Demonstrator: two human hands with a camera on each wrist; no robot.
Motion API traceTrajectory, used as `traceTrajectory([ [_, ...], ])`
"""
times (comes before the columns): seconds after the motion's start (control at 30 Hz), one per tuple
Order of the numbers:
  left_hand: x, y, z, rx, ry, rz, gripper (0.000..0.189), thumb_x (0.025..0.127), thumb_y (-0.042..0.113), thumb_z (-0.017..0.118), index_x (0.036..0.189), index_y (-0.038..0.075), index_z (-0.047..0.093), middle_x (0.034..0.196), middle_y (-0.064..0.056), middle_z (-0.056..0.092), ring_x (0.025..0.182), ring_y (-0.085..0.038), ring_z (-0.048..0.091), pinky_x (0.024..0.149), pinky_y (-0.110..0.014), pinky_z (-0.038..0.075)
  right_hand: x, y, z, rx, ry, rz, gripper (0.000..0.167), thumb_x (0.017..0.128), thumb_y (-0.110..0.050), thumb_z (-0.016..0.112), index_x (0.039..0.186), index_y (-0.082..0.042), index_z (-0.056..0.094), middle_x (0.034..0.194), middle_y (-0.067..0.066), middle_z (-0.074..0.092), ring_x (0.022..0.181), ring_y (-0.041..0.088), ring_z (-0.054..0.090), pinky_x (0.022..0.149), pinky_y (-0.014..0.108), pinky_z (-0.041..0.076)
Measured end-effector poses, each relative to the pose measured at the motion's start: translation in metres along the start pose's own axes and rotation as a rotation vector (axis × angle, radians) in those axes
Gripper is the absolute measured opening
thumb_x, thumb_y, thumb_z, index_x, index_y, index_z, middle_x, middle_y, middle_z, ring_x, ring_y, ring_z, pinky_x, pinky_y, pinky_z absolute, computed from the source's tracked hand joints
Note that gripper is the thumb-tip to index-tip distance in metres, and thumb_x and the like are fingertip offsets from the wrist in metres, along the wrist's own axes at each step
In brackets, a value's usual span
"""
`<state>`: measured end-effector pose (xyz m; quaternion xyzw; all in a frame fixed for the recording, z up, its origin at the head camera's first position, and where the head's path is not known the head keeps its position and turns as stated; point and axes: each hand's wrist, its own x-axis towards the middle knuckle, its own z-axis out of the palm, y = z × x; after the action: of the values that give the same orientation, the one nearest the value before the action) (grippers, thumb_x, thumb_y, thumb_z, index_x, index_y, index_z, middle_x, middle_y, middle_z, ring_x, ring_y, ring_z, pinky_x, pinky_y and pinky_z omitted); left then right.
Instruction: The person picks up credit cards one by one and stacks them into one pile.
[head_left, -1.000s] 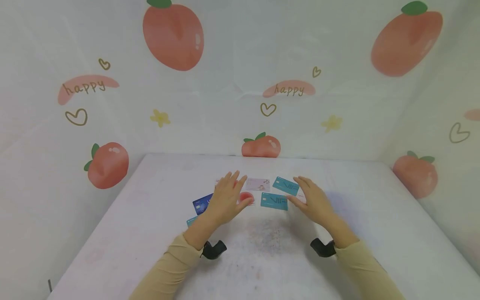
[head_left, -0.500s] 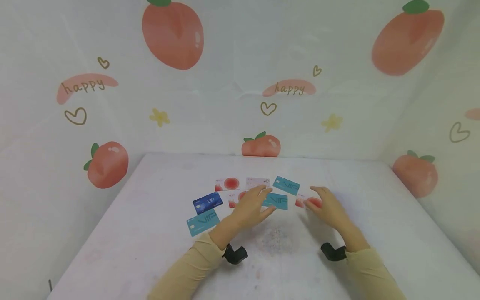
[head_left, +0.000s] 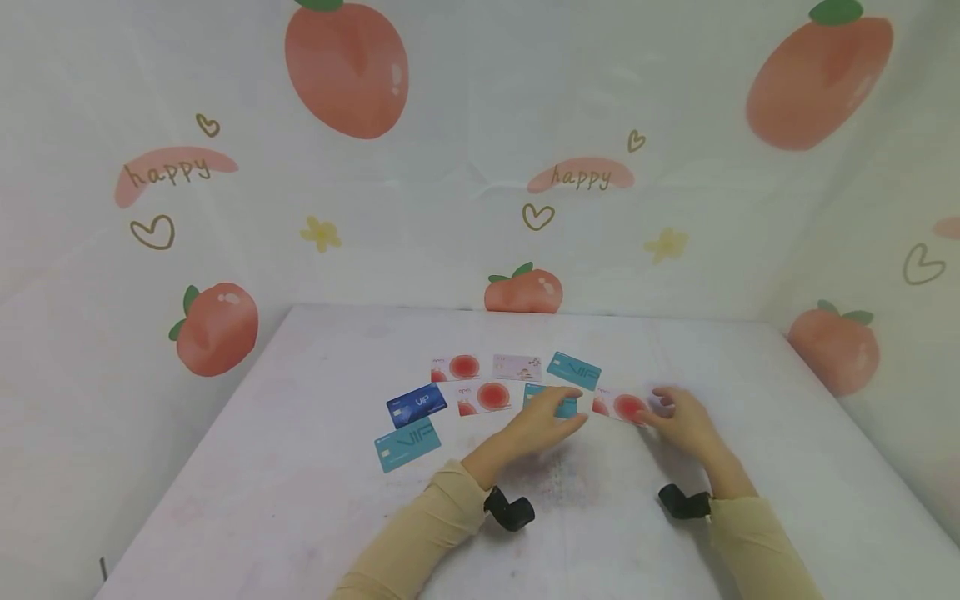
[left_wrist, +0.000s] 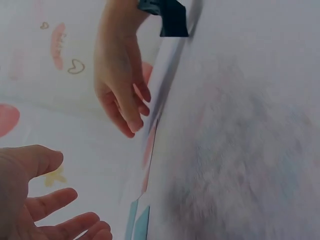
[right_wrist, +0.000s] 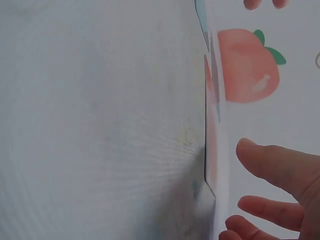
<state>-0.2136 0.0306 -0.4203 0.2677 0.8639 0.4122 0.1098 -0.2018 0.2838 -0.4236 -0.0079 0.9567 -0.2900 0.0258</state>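
My left hand (head_left: 542, 423) hovers with loosely bent, parted fingers over a teal VIP card (head_left: 550, 400), covering part of it. It holds nothing. To its right lies a white card with a red circle (head_left: 621, 406). My right hand (head_left: 686, 425) is at that card's right end, thumb overlapping its edge in the head view. In the right wrist view, the thumb (right_wrist: 270, 160) and fingers are spread apart with no card between them, and the red-circle card (right_wrist: 212, 135) shows edge-on beside them. The left wrist view shows my left hand (left_wrist: 45, 200) with fingers apart too.
Other cards lie flat: a dark blue VIP card (head_left: 417, 405), a teal card (head_left: 407, 446) at the left front, red-circle cards (head_left: 455, 367), a pale pink card (head_left: 517, 367) and another teal card (head_left: 573, 370) behind. The white table (head_left: 247, 467) meets a fruit-printed backdrop (head_left: 450, 217).
Both hands have moved to the right. The left hand has uncovered the cards on the left side and now covers part of the front teal card. The cards look unmoved.
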Motion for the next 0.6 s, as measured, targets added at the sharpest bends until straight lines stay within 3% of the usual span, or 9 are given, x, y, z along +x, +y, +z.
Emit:
traceTrajectory([
  [0.3, 0.019, 0.003, 0.016, -0.126, -0.006, -0.070, 0.042, 0.095, 0.028, 0.049, 0.132, 0.008, 0.048, 0.133, -0.011, 0.054, 0.118, -0.025, 0.054, 0.097, -0.035, 0.047, 0.005, 0.007, 0.001, 0.057, -0.045, 0.057, 0.063, 0.081, -0.033, 0.070, 0.121, 0.012, 0.049, 0.118, 0.034, 0.053, 0.107, 0.045, 0.052, 0.090, 0.053, 0.047],
  [0.6, 0.030, 0.011, 0.029, -0.295, 0.011, -0.220, 0.041, 0.098, 0.028, 0.043, 0.134, 0.011, 0.046, 0.137, -0.010, 0.050, 0.127, -0.025, 0.049, 0.105, -0.041, 0.041, 0.007, 0.004, 0.003, 0.060, -0.023, 0.053, 0.059, 0.079, -0.027, 0.073, 0.116, 0.014, 0.051, 0.110, 0.035, 0.056, 0.100, 0.043, 0.054, 0.086, 0.051, 0.048],
])
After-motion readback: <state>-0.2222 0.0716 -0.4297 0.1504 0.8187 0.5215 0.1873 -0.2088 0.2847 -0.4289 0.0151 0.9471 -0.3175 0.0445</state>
